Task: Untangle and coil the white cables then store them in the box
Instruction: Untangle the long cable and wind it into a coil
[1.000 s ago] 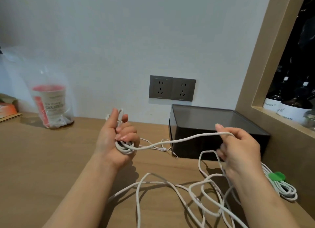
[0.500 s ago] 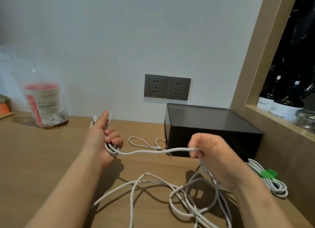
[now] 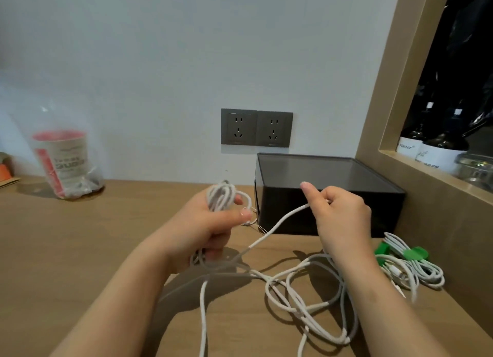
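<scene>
The table [image 3: 80,250] looks like pale wood, matt, with a fine grain; the frame [image 3: 386,116] at the right has the same finish. The cable [image 3: 221,196] is white, smooth plastic with a soft sheen. The box [image 3: 330,209] is black and smooth, and its top looks like dark, half-clear plastic. The sockets [image 3: 256,128] are grey matt plastic. At the far left a paper cup [image 3: 61,153] stands in a thin, clear, crinkled plastic bag [image 3: 93,180]. The ties [image 3: 416,253] are green and matt. The bottles [image 3: 442,143] are dark glossy glass. The wall [image 3: 160,63] is smooth and matt.
</scene>
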